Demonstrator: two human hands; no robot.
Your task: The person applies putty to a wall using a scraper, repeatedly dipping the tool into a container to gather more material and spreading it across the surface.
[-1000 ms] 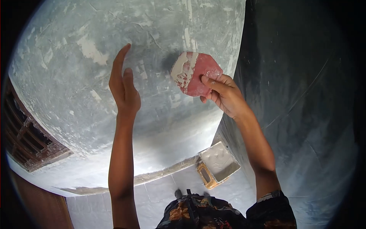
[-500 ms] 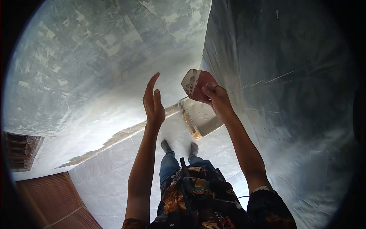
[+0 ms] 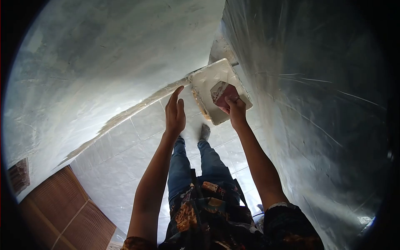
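Observation:
My right hand grips a flat reddish scraper whose left part is coated with pale paste. Beneath the scraper in view lies a pale rectangular tray, stained brown along its left edge, with whitish material inside. My left hand is raised to the left of the tray, holding nothing, fingers extended and thumb a little apart. It is nearest the lower edge of the plastered wall.
A patchy plastered wall rises on the left. Translucent sheeting hangs on the right. Pale floor tiles lie below, with a brown woven panel at the lower left. My feet stand close to the tray.
The view has tilted down, so the tray and floor appear higher. My right hand has lowered the scraper over the tray. My left hand appears lower, still raised.

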